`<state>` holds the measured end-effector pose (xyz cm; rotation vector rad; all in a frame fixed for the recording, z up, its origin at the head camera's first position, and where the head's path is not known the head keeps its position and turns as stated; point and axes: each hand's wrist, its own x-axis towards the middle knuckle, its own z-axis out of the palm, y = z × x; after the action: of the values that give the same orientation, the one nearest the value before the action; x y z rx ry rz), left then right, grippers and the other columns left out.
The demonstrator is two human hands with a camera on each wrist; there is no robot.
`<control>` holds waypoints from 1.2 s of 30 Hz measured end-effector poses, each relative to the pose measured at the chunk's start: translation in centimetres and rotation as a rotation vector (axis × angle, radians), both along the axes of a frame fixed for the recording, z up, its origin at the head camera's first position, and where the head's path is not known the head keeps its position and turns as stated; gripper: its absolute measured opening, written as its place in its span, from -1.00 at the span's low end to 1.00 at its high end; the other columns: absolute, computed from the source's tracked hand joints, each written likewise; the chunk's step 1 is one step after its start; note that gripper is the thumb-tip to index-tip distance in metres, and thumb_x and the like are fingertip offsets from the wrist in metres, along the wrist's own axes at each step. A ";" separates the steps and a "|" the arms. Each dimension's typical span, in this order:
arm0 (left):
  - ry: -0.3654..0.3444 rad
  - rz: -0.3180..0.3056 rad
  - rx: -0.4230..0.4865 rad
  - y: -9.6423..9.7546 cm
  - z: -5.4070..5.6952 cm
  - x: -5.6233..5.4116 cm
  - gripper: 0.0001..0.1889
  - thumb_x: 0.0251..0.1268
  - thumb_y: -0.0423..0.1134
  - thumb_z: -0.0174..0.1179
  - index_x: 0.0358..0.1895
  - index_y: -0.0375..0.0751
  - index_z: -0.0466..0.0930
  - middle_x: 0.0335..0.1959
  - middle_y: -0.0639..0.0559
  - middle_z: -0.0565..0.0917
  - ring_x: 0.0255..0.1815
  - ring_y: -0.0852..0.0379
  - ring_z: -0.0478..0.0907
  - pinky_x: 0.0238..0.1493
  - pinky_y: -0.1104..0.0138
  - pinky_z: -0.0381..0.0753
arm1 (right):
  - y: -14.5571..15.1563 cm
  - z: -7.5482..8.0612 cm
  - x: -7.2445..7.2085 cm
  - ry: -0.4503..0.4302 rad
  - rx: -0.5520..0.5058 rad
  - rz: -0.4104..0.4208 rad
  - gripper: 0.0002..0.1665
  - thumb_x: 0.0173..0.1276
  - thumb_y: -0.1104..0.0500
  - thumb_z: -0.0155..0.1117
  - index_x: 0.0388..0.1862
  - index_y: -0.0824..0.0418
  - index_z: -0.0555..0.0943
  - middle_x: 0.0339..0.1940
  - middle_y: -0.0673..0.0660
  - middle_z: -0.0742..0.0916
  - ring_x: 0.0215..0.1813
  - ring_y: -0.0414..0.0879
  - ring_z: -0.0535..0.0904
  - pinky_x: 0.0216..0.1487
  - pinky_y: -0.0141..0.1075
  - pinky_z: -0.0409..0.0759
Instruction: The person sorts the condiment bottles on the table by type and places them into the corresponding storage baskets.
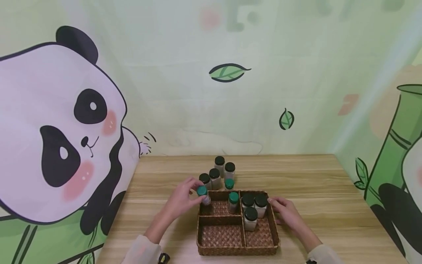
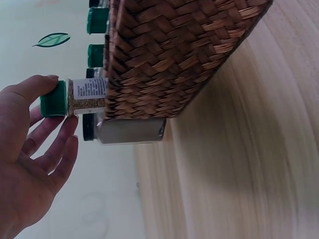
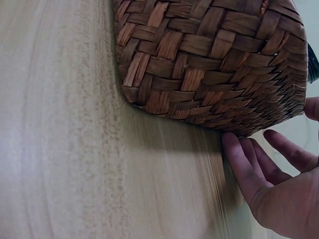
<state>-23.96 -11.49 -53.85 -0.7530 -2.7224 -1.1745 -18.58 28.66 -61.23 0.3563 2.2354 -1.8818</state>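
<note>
My left hand (image 1: 181, 198) pinches a green-capped spice jar (image 1: 202, 192) between thumb and fingers, above the back left compartment of the woven basket (image 1: 237, 250). In the left wrist view this jar (image 2: 88, 95) has a white label and brown-flecked contents, and its lower end is hidden behind the basket wall. Another green-capped jar (image 1: 233, 203) stands in the same compartment. Three black-capped jars (image 1: 250, 219) stand in the right compartment. With fingers extended, my right hand (image 1: 286, 211) touches the basket's right side near the back corner, one fingertip at the rim.
Behind the basket stand several black-capped jars (image 1: 215, 179) and one green-capped jar (image 1: 229, 184). The basket's front left compartment (image 1: 221, 234) shows bare weave. All rest on a wooden table (image 1: 310, 183), backed by a panda-print cloth (image 1: 184, 91).
</note>
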 end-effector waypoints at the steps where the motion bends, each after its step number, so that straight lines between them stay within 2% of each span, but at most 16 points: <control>1: 0.000 -0.001 -0.005 0.1 -0.2 -0.1 -0.66 0.26 -0.21 0.56 0.06 -0.08 0.72 -0.10 0.21 0.61 -0.05 0.17 0.64 -0.04 0.23 0.73 | 0.0 0.0 0.1 0.001 0.000 -0.002 -0.32 0.62 -0.15 0.25 0.35 0.39 0.52 0.40 0.37 0.58 0.30 0.16 0.59 -0.06 0.02 0.78; 6: -0.020 0.007 -0.035 0.2 -1.2 -0.2 -0.63 0.31 -0.19 0.53 0.14 -0.09 0.71 -0.08 0.20 0.60 -0.02 0.16 0.63 -0.02 0.17 0.75 | -0.3 0.1 0.2 0.012 0.010 -0.005 -0.32 0.61 -0.17 0.26 0.33 0.38 0.54 0.40 0.37 0.57 0.29 0.16 0.59 -0.08 0.01 0.78; 9: -0.021 0.015 -0.041 0.2 -1.3 -0.2 -0.64 0.33 -0.18 0.53 0.14 -0.07 0.71 -0.08 0.21 0.60 -0.01 0.18 0.63 0.00 0.17 0.74 | -0.4 0.0 0.2 0.018 0.014 -0.007 -0.33 0.60 -0.18 0.26 0.31 0.37 0.56 0.39 0.35 0.58 0.27 0.13 0.60 -0.09 -0.01 0.78; 15: 0.030 0.027 -0.006 -0.1 -0.5 -0.4 -0.67 0.34 -0.19 0.51 0.11 -0.12 0.72 -0.11 0.19 0.63 -0.07 0.19 0.65 -0.01 0.17 0.73 | -0.4 -0.1 0.1 0.034 0.002 -0.033 -0.40 0.61 -0.16 0.27 0.24 0.33 0.61 0.29 0.28 0.64 0.18 0.06 0.63 -0.09 -0.01 0.78; 20: 0.054 0.014 0.029 -0.4 0.5 -0.9 -0.67 0.35 -0.20 0.50 0.11 -0.17 0.73 -0.14 0.15 0.67 -0.11 0.16 0.66 -0.02 0.07 0.73 | -0.3 -0.3 0.2 0.041 -0.010 -0.034 -0.42 0.62 -0.13 0.26 0.24 0.34 0.61 0.23 0.25 0.67 0.15 0.03 0.63 -0.08 -0.01 0.79; 24: 0.055 0.005 0.046 -0.7 0.9 -1.1 -0.67 0.35 -0.20 0.49 0.11 -0.16 0.73 -0.15 0.14 0.66 -0.11 0.13 0.66 -0.03 0.01 0.73 | -0.3 -0.4 0.2 0.043 -0.009 -0.037 -0.40 0.62 -0.13 0.26 0.27 0.35 0.60 0.25 0.26 0.66 0.14 0.02 0.63 -0.09 -0.02 0.79; 28: 0.071 0.011 0.034 -0.7 1.4 -1.1 -0.70 0.34 -0.19 0.50 0.08 -0.12 0.73 -0.16 0.17 0.66 -0.12 0.16 0.66 -0.05 0.06 0.73 | -0.3 -0.4 0.3 0.043 -0.008 -0.043 -0.38 0.61 -0.15 0.27 0.29 0.35 0.59 0.28 0.27 0.65 0.14 0.02 0.63 -0.10 -0.03 0.79; 32: 0.066 0.010 0.010 -0.4 1.5 -1.0 -0.70 0.34 -0.15 0.51 0.06 -0.11 0.74 -0.15 0.18 0.65 -0.12 0.17 0.65 -0.06 0.08 0.75 | -0.2 -0.5 0.3 0.041 -0.010 -0.045 -0.37 0.61 -0.15 0.27 0.29 0.36 0.59 0.29 0.28 0.64 0.15 0.01 0.63 -0.10 -0.04 0.80; 36: 0.041 0.000 -0.014 0.0 1.2 -0.7 -0.68 0.33 -0.13 0.52 0.07 -0.11 0.74 -0.14 0.21 0.66 -0.10 0.18 0.65 -0.06 0.11 0.77 | -0.1 -0.7 0.1 0.036 -0.012 -0.044 -0.39 0.62 -0.13 0.26 0.28 0.38 0.59 0.28 0.28 0.65 0.15 -0.01 0.63 -0.10 -0.05 0.80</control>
<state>-24.68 -11.45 -52.66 -0.7704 -2.7000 -1.1289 -18.45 28.55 -61.91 0.3756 2.2558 -1.9375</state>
